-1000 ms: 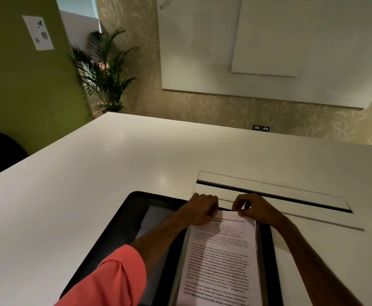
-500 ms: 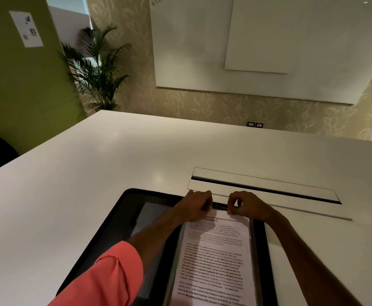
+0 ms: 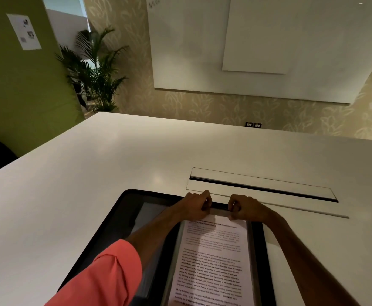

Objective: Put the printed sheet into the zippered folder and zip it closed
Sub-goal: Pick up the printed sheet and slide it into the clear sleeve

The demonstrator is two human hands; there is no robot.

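One white printed sheet (image 3: 213,261) lies face up in the right half of one open black zippered folder (image 3: 125,208) on the white desk (image 3: 92,184). Its dense black text is too blurred to read. Two hands, left hand (image 3: 195,206) and right hand (image 3: 247,208), each with its grip curled, pinch the grey pocket edge (image 3: 219,211) just above the sheet. A faint scrawl on the wall whiteboard (image 3: 191,51) is illegible.

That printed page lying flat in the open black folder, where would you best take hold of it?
Probably its far short edge, pinched near both corners from above. The printed sheet lies flat in the folder, seemingly under a clear pocket, so only that end looks free; the left hand and right hand pinch there.
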